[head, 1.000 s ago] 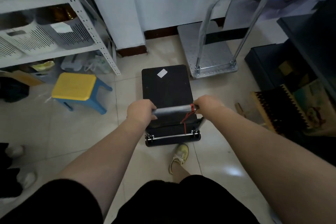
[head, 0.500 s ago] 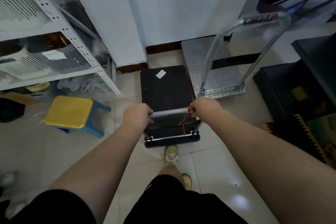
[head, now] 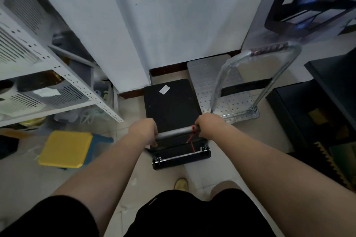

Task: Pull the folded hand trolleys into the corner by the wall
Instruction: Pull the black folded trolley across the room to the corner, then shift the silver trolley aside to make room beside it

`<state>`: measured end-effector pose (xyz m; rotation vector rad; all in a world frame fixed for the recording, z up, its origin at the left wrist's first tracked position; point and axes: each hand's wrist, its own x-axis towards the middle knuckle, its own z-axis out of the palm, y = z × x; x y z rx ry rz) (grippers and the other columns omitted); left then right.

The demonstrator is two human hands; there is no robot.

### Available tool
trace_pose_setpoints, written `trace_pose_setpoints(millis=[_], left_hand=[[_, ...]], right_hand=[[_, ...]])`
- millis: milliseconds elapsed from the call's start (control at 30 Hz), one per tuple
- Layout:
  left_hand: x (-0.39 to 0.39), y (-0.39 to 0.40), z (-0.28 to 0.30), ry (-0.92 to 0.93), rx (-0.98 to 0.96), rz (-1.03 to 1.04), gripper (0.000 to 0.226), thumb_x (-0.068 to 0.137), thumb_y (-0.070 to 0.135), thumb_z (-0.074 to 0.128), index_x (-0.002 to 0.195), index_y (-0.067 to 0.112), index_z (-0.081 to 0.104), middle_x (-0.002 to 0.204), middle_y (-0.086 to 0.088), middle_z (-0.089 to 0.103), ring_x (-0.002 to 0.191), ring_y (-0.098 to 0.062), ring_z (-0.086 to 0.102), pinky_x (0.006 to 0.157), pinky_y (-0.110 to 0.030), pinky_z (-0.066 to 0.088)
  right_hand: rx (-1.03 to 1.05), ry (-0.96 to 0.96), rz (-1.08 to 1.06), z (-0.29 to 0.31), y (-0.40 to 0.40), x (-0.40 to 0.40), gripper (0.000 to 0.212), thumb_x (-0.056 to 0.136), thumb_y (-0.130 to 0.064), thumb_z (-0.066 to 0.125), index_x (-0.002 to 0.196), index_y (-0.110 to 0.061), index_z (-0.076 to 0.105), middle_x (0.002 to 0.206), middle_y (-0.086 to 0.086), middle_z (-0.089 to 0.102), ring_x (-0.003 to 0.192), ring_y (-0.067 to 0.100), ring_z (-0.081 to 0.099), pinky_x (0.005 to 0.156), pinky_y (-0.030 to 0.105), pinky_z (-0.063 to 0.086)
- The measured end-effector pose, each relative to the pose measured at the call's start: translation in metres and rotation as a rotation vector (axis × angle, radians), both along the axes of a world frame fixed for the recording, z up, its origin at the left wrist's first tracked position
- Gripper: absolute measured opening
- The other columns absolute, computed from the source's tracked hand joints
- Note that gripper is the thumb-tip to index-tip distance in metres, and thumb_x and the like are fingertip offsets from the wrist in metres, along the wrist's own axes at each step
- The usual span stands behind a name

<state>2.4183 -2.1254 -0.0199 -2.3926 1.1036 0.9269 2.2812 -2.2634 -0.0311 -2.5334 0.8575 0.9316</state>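
- Seen from a head camera looking down: a person stands behind a black trolley (head: pixel 172 106), both bare arms stretched forward to its handle (head: pixel 174 132).
- The left hand (head: pixel 143 130) is wrapped around the left end of the grey bar; the right hand (head: pixel 209 126) is wrapped around the right end, just beside a red cord (head: pixel 191 137) tied there. Holding both ends likely keeps the deck pointed straight while it rolls.
- The black trolley lies flat on the tiled floor, its far edge close to the white wall (head: pixel 173 15) and dark skirting, with a white sticker (head: pixel 164 89) on its deck.
- A silver trolley (head: pixel 221 86) sits just to its right, already against the wall, its handle upright, so it is not folded. Its spot suggests the corner is where both are meant to be stored.
- Count: two trolleys, two hands, one of each on the bar.
- To the left are one white metal shelf (head: pixel 57 75) with slotted bins and one yellow stool (head: pixel 65 148) on blue legs. To the right, dark boxes (head: pixel 308 121) narrow the gap.
- One pale shoe (head: pixel 181 184) shows below the trolley, well behind its near edge.
- Judged from this, the black trolley is nearly home; little floor remains ahead of it.
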Motion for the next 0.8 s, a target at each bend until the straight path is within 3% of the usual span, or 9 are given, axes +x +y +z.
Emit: trace_pose_setpoints(millis=[100, 133, 200, 300, 433, 633, 800], left_hand=[[-0.003, -0.015, 0.0, 0.039, 0.13, -0.071, 0.034, 0.067, 0.03, 0.079, 0.099, 0.019, 0.074, 0.074, 0.003, 0.062, 0.075, -0.018, 0.06, 0.071, -0.028, 0.05], [-0.004, -0.021, -0.001, 0.059, 0.158, -0.078, 0.037, 0.066, 0.03, 0.079, 0.101, 0.018, 0.073, 0.076, 0.002, 0.063, 0.077, -0.019, 0.06, 0.074, -0.029, 0.052], [-0.009, -0.035, 0.0, 0.14, 0.134, -0.022, 0.05, 0.067, 0.033, 0.079, 0.112, 0.015, 0.069, 0.1, -0.002, 0.071, 0.094, -0.021, 0.065, 0.089, -0.033, 0.054], [-0.023, -0.07, 0.016, 0.315, -0.115, 0.242, 0.068, 0.072, 0.031, 0.078, 0.133, 0.013, 0.054, 0.131, -0.005, 0.061, 0.121, -0.023, 0.057, 0.106, -0.034, 0.044], [-0.051, -0.143, 0.044, 0.352, -0.468, 0.513, 0.084, 0.073, 0.024, 0.079, 0.145, 0.019, 0.037, 0.142, -0.007, 0.051, 0.129, -0.025, 0.05, 0.111, -0.043, 0.04], [-0.086, -0.25, 0.08, 0.326, -0.658, 0.454, 0.085, 0.075, 0.024, 0.078, 0.147, 0.018, 0.033, 0.146, -0.005, 0.048, 0.133, -0.025, 0.047, 0.11, -0.038, 0.04], [-0.094, -0.316, 0.093, 0.319, -0.655, 0.347, 0.082, 0.077, 0.024, 0.077, 0.147, 0.017, 0.035, 0.145, -0.008, 0.048, 0.131, -0.025, 0.049, 0.108, -0.034, 0.04]], right_hand=[[0.071, 0.037, 0.068, 0.008, -0.021, 0.002, 0.027, 0.084, -0.022, 0.066, 0.11, -0.017, 0.07, 0.105, 0.007, 0.068, 0.101, 0.024, 0.065, 0.086, 0.033, 0.052], [0.107, 0.043, 0.081, 0.01, -0.031, 0.001, 0.029, 0.084, -0.024, 0.066, 0.112, -0.015, 0.07, 0.108, 0.007, 0.067, 0.103, 0.024, 0.064, 0.088, 0.033, 0.051], [0.188, 0.0, 0.055, 0.016, -0.053, -0.005, 0.034, 0.087, -0.028, 0.065, 0.117, -0.012, 0.067, 0.115, 0.007, 0.065, 0.108, 0.024, 0.061, 0.092, 0.033, 0.05], [0.234, -0.12, -0.058, 0.031, -0.092, -0.021, 0.035, 0.091, -0.029, 0.063, 0.121, -0.011, 0.063, 0.121, 0.007, 0.064, 0.106, 0.022, 0.06, 0.091, 0.032, 0.05], [0.179, -0.116, -0.101, 0.054, -0.164, -0.05, 0.04, 0.091, -0.028, 0.063, 0.127, -0.011, 0.06, 0.126, 0.008, 0.061, 0.114, 0.025, 0.059, 0.095, 0.034, 0.048], [0.063, -0.166, -0.166, 0.097, -0.276, -0.093, 0.058, 0.091, -0.028, 0.064, 0.143, -0.012, 0.044, 0.144, 0.01, 0.049, 0.13, 0.029, 0.048, 0.109, 0.037, 0.041], [0.002, -0.217, -0.245, 0.107, -0.34, -0.107, 0.059, 0.087, -0.025, 0.068, 0.141, -0.012, 0.047, 0.135, 0.012, 0.056, 0.121, 0.029, 0.055, 0.101, 0.035, 0.045]])
